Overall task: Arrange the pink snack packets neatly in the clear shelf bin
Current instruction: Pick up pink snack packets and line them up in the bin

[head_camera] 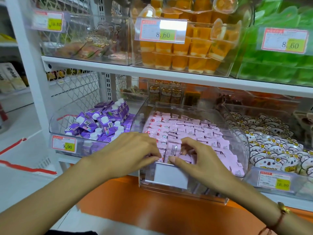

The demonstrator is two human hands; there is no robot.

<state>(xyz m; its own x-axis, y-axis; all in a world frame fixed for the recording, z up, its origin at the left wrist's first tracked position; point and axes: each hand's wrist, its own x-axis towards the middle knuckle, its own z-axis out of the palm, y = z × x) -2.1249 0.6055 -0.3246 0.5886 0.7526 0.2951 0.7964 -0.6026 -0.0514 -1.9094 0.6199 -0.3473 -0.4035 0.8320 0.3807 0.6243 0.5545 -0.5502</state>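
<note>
Packets: small pink foil snack packets (pixel 184 131) are sitting in rows inside the clear plastic shelf bin (pixel 240 133). Right hand (pixel 199 160) is pinching one upright packet (pixel 172 149) at the front; left hand (pixel 128 153) is curling fingertips onto neighbours. Likely light, crinkly, slippery; pinching flat faces, not sealed edges.

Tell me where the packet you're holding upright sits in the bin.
In the head view, the upright pink packet stands at the front of the clear bin, pinched by the right hand, with the left hand just to its left.
</note>
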